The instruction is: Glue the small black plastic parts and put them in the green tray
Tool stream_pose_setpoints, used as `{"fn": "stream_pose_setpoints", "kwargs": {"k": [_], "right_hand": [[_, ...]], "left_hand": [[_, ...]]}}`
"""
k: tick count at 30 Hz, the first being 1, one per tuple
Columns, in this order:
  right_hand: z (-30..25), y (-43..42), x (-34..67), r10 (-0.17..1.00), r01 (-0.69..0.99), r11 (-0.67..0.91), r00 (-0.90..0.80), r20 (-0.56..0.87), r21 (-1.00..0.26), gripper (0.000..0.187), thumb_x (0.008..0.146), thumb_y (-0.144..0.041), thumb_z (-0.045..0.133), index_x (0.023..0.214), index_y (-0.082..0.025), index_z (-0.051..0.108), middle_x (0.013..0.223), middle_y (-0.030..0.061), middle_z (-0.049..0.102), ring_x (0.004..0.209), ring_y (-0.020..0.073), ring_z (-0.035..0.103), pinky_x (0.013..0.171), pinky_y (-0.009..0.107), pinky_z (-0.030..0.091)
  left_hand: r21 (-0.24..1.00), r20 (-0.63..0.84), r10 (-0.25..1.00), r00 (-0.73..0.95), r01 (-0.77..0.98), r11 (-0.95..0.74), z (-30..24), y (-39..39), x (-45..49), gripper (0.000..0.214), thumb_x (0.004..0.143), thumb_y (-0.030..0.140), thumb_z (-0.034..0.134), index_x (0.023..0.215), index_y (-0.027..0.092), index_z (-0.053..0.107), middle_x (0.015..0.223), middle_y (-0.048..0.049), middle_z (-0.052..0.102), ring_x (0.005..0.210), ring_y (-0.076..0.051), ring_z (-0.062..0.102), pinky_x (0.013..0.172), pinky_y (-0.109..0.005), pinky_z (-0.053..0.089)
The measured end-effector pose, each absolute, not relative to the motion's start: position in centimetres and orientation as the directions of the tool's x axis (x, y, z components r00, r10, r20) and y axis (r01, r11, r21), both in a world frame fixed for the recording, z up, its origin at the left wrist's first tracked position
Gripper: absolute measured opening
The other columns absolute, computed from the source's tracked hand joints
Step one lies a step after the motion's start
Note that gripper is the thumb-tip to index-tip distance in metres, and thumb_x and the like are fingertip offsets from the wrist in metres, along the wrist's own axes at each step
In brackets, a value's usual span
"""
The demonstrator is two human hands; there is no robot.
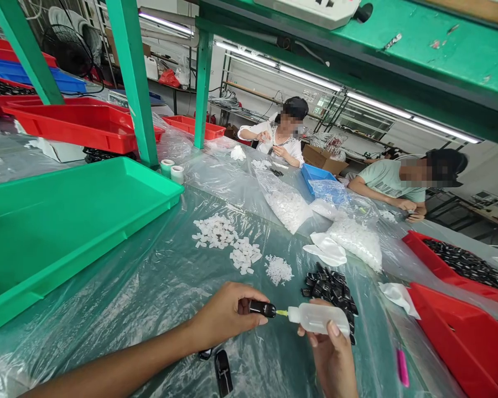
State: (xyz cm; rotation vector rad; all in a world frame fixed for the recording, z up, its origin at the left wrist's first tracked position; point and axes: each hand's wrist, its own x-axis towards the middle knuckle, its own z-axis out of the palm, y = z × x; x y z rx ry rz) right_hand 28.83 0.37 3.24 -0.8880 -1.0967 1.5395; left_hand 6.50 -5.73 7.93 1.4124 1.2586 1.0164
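Between its thumb and fingers, my left hand (pixel 228 314) grips a small glossy black plastic casing (pixel 262 308). My right hand (pixel 332 354) is wrapped round a translucent white squeeze bottle (pixel 321 319), which lies nearly level. The bottle's yellow-green needle tip (pixel 281 313) points left and meets, or almost meets, the casing's right end. Just behind the bottle is a pile of similar black casings (pixel 330 287). Another black casing (pixel 223 373) lies on the plastic sheet below my left wrist, with part of one more beside it.
Heaps of small white pieces (pixel 245 255) lie ahead on the plastic-covered table (pixel 157 287). A green tray (pixel 74 221) stands left, red trays (pixel 452 337) right. Bags of white parts (pixel 357 240) and a pink object (pixel 402 367) are also there. Two people work across the table, near green posts (pixel 133 83).
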Motion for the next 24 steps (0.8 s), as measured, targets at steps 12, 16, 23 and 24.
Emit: {"fn": "stream_pose_setpoints", "kwargs": {"k": [12,16,23,24], "right_hand": [[3.6,0.3,28.7,0.968,-0.312,-0.04,-0.247,0.04,-0.949,0.032,0.077,-0.045,0.06,0.1,-0.022,0.059,0.073,0.0033,0.063,0.056,0.0155,0.054,0.054,0.026,0.04],[3.4,0.42,28.75,0.97,-0.291,-0.028,-0.24,0.045,-0.956,0.032,0.078,-0.045,0.058,0.1,-0.021,0.058,0.075,0.0042,0.063,0.058,0.017,0.056,0.051,0.025,0.038],[3.15,0.5,29.17,0.967,-0.281,-0.004,-0.246,0.068,-0.96,0.031,0.081,-0.044,0.056,0.102,-0.021,0.057,0.072,0.0042,0.064,0.058,0.0166,0.056,0.053,0.025,0.038],[3.14,0.54,29.21,0.966,-0.278,-0.002,-0.25,0.07,-0.961,0.031,0.081,-0.043,0.056,0.102,-0.021,0.057,0.072,0.0042,0.064,0.057,0.0162,0.055,0.053,0.025,0.038]], "left_hand": [[0.978,0.008,0.992,0.125,0.207,-0.034,7.81,-5.75,6.55,0.021,0.077,0.03,0.062,0.095,0.021,0.069,0.084,-0.0039,0.067,0.07,-0.017,0.057,0.059,-0.023,0.042],[0.976,0.01,0.992,0.125,0.213,-0.037,7.86,-5.73,6.49,0.02,0.077,0.031,0.062,0.093,0.021,0.069,0.084,-0.0036,0.067,0.07,-0.016,0.058,0.059,-0.022,0.043],[0.974,0.012,0.993,0.121,0.221,-0.039,7.75,-5.71,6.47,0.023,0.077,0.031,0.062,0.097,0.022,0.068,0.083,-0.0033,0.067,0.069,-0.016,0.057,0.058,-0.022,0.043],[0.975,0.013,0.993,0.121,0.218,-0.039,7.76,-5.71,6.49,0.023,0.077,0.032,0.062,0.097,0.022,0.069,0.084,-0.0033,0.067,0.069,-0.016,0.057,0.058,-0.022,0.043]]}}
